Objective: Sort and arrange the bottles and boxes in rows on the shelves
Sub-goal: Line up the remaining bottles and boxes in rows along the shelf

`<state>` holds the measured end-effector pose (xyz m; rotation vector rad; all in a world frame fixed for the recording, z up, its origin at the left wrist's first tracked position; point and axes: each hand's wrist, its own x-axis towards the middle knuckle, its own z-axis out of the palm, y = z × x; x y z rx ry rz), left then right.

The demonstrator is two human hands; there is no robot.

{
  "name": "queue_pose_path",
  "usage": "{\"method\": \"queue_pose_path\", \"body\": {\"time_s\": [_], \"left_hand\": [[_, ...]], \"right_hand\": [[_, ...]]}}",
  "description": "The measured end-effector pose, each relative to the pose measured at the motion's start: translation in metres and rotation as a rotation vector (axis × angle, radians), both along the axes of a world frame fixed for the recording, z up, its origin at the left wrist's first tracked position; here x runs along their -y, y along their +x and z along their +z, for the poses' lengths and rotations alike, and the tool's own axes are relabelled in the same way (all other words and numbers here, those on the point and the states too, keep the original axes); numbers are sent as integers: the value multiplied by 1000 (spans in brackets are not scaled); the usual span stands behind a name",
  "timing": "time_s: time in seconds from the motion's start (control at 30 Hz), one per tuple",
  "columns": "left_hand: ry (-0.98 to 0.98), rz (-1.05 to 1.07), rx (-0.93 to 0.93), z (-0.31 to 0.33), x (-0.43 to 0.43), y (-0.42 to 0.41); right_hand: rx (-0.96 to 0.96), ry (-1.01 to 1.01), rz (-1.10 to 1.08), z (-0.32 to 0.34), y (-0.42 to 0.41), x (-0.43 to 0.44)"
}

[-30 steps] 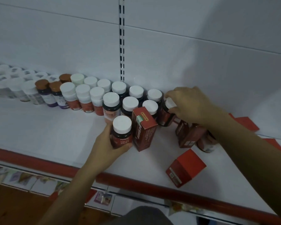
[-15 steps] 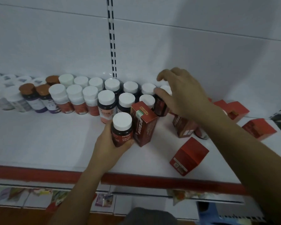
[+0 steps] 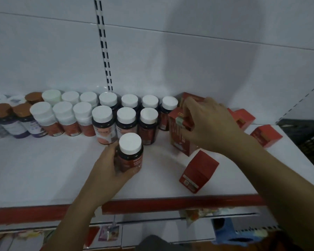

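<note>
Our left hand (image 3: pixel 107 167) wraps the white-capped bottle (image 3: pixel 130 154), upright on the shelf (image 3: pixel 43 169) before the bottle rows (image 3: pixel 105 115), probably to extend them. Our right hand (image 3: pixel 212 124) pinches the red box (image 3: pixel 177 136) upright beside them.

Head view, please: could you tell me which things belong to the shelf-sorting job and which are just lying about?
Job in hand:
dark bottle held in the left hand
upright red box gripped by the right hand
rowed bottles
tipped red box
loose red boxes

Lying about:
black crate
blue object below the shelf
</note>
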<state>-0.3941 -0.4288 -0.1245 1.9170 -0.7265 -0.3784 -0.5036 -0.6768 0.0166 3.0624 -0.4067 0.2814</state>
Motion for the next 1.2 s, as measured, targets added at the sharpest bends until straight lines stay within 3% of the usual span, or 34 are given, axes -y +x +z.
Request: {"method": "queue_pose_path", "body": {"time_s": [0.13, 0.27, 0.33, 0.4, 0.47, 0.63, 0.8, 1.03, 1.1, 1.2], "left_hand": [[73, 43, 189, 6, 22, -12], [100, -27, 129, 5, 50, -23], [78, -47, 148, 3, 65, -22], [57, -59, 130, 0, 77, -19], [46, -63, 85, -4, 85, -13], [23, -13, -19, -8, 80, -8], [10, -100, -91, -9, 77, -3], [-7, -136, -148, -8, 75, 0], [-6, -131, -158, -9, 75, 3], [-13, -115, -219, -8, 76, 7]], "right_hand": [[-111, -26, -142, -12, -10, 22], [156, 90, 35, -7, -15, 13], [57, 179, 169, -4, -12, 2], [-159, 88, 223, -12, -1, -5], [-237, -14, 216, -23, 11, -4], [-135, -71, 213, -21, 32, 21], [-95, 196, 228, -29, 52, 35], [45, 215, 121, -4, 63, 63], [8, 165, 92, 0, 73, 70], [-218, -79, 137, 7, 86, 72]]}}
